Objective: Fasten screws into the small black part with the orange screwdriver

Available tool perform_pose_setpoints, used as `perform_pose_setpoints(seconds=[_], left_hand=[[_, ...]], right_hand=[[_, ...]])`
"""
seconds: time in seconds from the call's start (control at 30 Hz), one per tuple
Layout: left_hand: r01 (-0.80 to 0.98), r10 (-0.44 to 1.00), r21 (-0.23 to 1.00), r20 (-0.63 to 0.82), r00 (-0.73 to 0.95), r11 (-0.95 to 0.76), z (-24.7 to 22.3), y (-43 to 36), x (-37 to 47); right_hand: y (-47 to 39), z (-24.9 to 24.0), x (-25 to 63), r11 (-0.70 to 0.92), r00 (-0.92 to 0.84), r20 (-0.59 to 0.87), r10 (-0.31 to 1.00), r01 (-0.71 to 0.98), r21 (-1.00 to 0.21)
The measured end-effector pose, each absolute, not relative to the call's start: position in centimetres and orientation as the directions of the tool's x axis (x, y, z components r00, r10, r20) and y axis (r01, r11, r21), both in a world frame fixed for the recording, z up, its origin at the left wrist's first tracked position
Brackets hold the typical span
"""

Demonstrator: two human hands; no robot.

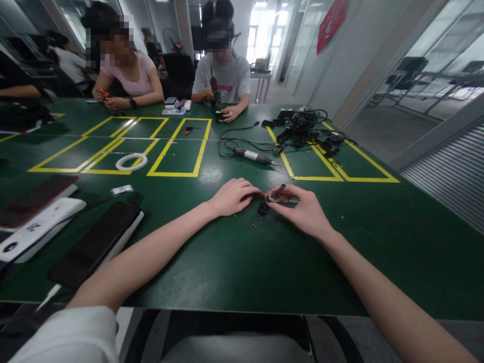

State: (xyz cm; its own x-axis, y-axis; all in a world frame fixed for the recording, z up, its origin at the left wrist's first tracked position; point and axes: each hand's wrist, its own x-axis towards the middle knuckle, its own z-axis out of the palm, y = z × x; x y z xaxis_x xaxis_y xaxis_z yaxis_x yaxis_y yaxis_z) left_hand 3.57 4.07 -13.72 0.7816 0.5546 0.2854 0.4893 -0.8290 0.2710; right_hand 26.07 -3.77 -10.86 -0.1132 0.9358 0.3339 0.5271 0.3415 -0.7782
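Observation:
At the middle of the green table, both hands meet over a small black-and-orange part with a metal ring and a short dark cylinder. My right hand grips it between thumb and fingers from the right. The curled fingertips of my left hand are closed at its left end, partly hiding what they pinch. A small black wheel-like piece sits just below the part. Several tiny screws are scattered on the table in front of my hands.
Beyond my hands lies a corded electric screwdriver; a tangle of black cables is at the back right. A white ring roll, phones and a white power strip are to the left. Two people work across the table.

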Motion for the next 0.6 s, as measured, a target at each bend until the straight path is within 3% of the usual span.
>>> perform_pose_setpoints(seconds=[0.13,0.33,0.47,0.53,0.6], left_hand=[[0.607,0.657,0.252,0.31,0.687,-0.753,-13.5,3.8,3.7],[0.64,0.692,0.262,0.255,0.676,-0.722,-13.2,3.6,3.9],[0.665,0.713,0.258,0.231,0.662,-0.7,-12.9,3.5,4.0],[0.679,0.725,0.254,0.221,0.653,-0.689,-12.8,3.4,4.0],[0.691,0.734,0.249,0.208,0.647,-0.679,-12.7,3.3,4.0]], right_hand=[[-4.2,-10.6,26.8,0.318,-0.126,0.3,0.946,0.552,-0.771],[-4.8,-10.9,33.1,0.224,-0.088,0.217,0.972,0.624,-0.749],[-4.4,-10.6,41.4,0.027,0.202,0.208,0.957,0.652,-0.758],[-4.7,-10.3,45.5,-0.166,0.499,0.222,0.838,0.62,-0.767],[-5.5,-10.2,49.0,-0.238,0.608,0.258,0.75,0.614,-0.753]])
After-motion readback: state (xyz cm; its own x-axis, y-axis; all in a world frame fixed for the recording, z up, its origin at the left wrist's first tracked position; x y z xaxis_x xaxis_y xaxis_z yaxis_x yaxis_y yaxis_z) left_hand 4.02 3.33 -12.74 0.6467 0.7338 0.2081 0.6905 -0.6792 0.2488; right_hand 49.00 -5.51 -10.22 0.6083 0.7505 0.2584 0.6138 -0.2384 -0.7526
